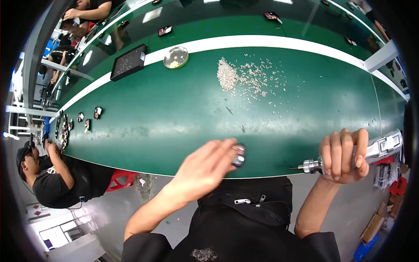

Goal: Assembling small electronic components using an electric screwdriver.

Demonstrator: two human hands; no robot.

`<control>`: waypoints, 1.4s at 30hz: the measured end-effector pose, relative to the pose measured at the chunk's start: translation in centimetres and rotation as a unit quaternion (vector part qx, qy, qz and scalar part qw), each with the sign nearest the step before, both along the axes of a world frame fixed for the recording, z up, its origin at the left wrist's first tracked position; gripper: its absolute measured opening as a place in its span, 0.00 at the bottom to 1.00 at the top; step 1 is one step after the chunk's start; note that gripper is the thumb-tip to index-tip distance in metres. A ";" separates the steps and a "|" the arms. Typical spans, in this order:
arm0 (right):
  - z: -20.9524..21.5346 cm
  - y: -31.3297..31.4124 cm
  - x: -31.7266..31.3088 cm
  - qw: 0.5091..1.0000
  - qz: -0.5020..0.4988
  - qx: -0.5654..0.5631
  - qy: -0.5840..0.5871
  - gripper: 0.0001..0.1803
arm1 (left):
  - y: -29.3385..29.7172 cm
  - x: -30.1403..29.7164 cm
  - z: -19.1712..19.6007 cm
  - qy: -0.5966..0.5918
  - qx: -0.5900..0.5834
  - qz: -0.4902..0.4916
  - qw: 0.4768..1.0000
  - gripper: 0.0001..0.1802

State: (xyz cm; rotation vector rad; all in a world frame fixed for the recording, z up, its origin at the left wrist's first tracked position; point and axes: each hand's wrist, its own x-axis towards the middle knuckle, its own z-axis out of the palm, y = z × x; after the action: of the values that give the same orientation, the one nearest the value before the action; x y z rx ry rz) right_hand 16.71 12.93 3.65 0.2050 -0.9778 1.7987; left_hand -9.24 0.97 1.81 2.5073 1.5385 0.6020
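Observation:
Near the front edge of the green table, my left hand [207, 163] reaches in with its fingers closed around the left side of a small black device [239, 155]. Part of that device is hidden under the fingertips. To the right, my right hand [343, 156] is wrapped around a grey electric screwdriver [384, 146]. Its thin bit points left toward the device and stays apart from it. Farther back on the table lies a heap of small pale screws [226, 75], with many more strewn to its right.
A round dish [176, 57] with pale bits and a black tray [128, 62] stand at the back left. Several small devices [97, 112] lie at the left, near a seated co-worker [52, 174]. Beyond the white rail [262, 41], more devices rest on a dark belt.

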 end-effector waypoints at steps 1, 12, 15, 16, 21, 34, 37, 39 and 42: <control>-0.4 -0.2 0.9 1.000 -0.015 -0.013 0.003 0.09 | -0.6 -2.0 0.2 -0.013 -0.024 0.104 0.994 0.20; -5.1 -3.2 0.7 0.975 -0.074 -0.208 -0.036 0.05 | 3.0 -5.3 0.5 0.011 0.088 0.298 0.950 0.19; -5.3 -3.4 0.5 0.971 -0.086 -0.220 -0.041 0.05 | 6.3 -2.9 -0.8 -0.026 0.112 0.199 0.973 0.14; -5.3 -3.5 0.5 0.969 -0.087 -0.228 -0.034 0.05 | 7.2 -2.5 -0.9 -0.031 0.100 0.201 0.974 0.13; -5.2 -3.4 0.7 0.964 -0.090 -0.249 -0.008 0.05 | 9.3 -1.9 -1.2 0.002 0.092 0.202 0.975 0.08; -5.5 -3.2 1.2 0.969 -0.062 -0.240 0.001 0.05 | 9.8 -1.6 -1.2 0.092 0.116 0.176 0.973 0.06; -5.5 -3.3 1.2 0.968 -0.060 -0.242 -0.001 0.05 | 9.9 -1.8 -1.3 0.101 0.121 0.160 0.975 0.07; -5.5 -3.3 1.2 0.968 -0.062 -0.243 -0.002 0.05 | 10.0 -1.7 -1.2 0.101 0.117 0.153 0.976 0.08; -5.5 -3.3 1.2 0.967 -0.064 -0.248 0.000 0.05 | 9.9 -1.9 -1.4 0.071 0.116 0.162 0.977 0.08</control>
State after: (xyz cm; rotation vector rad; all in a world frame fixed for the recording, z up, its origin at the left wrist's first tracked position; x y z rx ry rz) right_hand 17.87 9.60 -1.86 -0.1684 -0.5017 1.8609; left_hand -11.12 10.91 0.46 2.5260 2.0675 0.6952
